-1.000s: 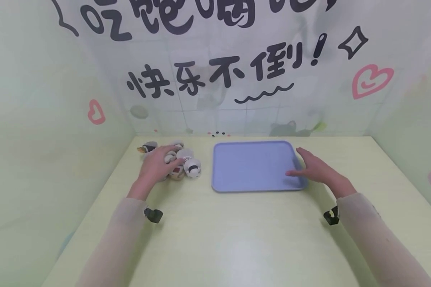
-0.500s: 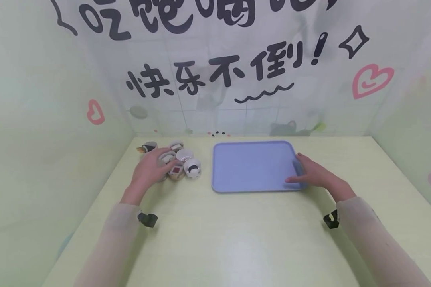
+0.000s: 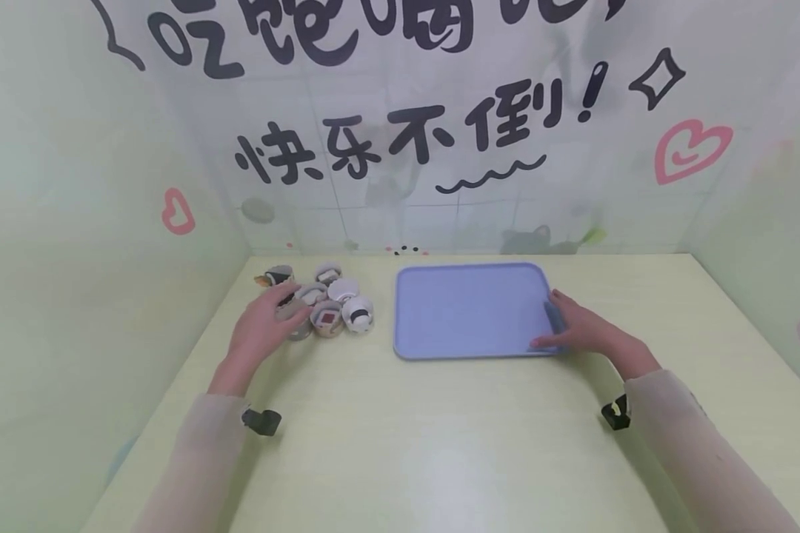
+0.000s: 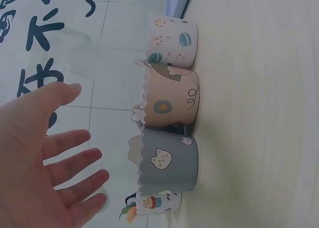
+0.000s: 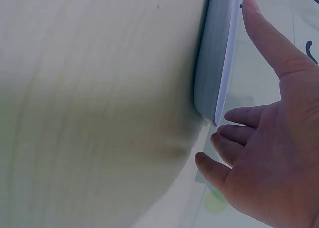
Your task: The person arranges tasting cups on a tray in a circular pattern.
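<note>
A cluster of paper baking cups stands at the back left of the table, with small items inside several. In the left wrist view I see a grey bear-print cup [image 4: 169, 161], a tan cup [image 4: 172, 96] and a white patterned cup [image 4: 174, 41]. My left hand [image 3: 260, 326] hovers at the cluster's left side, fingers spread and holding nothing. One cup holds a dark red square piece [image 3: 328, 318]. To the right lies a shallow blue-purple tray [image 3: 470, 311] with nothing on it. My right hand [image 3: 587, 329] spans the tray's right edge, fingers and thumb apart, gripping nothing.
The pale table [image 3: 400, 437] meets a printed backdrop [image 3: 387, 222] with black lettering behind the cups and tray. Side walls [image 3: 73, 296] enclose the left and right. A black wrist camera [image 3: 263, 422] sits under each sleeve.
My left hand has drawn back left and toward me from over the cups, uncovering more of them. My right hand has shifted slightly down, still at the tray's right edge.
</note>
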Tool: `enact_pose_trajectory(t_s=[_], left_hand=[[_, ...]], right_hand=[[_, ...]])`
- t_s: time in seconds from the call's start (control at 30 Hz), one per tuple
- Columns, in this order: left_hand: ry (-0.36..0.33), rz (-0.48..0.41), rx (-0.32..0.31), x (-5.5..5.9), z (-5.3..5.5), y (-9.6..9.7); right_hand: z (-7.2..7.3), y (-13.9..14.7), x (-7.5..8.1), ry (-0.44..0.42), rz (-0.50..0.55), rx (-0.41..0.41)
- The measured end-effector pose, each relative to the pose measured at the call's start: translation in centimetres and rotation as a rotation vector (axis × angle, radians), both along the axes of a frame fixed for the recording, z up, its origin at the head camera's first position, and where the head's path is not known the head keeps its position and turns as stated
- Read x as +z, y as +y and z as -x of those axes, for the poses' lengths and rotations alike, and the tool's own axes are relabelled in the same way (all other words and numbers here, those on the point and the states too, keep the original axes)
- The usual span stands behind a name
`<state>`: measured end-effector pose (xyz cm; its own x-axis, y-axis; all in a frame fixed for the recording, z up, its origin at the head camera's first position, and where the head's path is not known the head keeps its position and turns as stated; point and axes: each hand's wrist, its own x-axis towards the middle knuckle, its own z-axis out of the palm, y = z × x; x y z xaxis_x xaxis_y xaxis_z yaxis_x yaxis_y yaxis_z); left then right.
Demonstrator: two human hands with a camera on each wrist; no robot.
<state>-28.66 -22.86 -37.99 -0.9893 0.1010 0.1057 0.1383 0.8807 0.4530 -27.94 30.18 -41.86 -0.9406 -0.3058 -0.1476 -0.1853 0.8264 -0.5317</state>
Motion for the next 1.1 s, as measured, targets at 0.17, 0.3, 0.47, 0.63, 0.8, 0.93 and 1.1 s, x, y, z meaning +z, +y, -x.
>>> enact_pose_trajectory(t_s=[0.17,0.3,0.47,0.63,0.8,0.93,1.1], left_hand=[[0.012,-0.028,0.008,-0.3,-0.4,-0.6],[0.003,-0.06,0.032,-0.8,-0.6,-1.0],[-0.011,-0.091,0.061,-1.4,-0.6,-1.5],[-0.023,-0.139,0.098,-1.6,-0.8,-1.8],[-0.062,-0.208,0.112,-1.8,-1.0,-2.0],[-0.08,-0.239,0.107,-2.1,-0.9,-2.1],[-0.101,-0.277,0.111,-2.5,-0.8,-2.2]], right_hand=[[-0.1,-0.2,-0.4,0.009,-0.015,0.016],[-0.2,-0.4,-0.7,0.023,-0.027,0.024],[-0.3,-0.8,-0.6,0.027,-0.055,0.016],[-0.2,-1.2,-0.5,0.031,-0.087,0.007],[-0.2,-1.5,-0.5,0.062,-0.13,0.013],[-0.1,-1.9,-0.3,0.084,-0.163,0.016],[0.0,-2.2,-0.1,0.089,-0.2,0.017]])
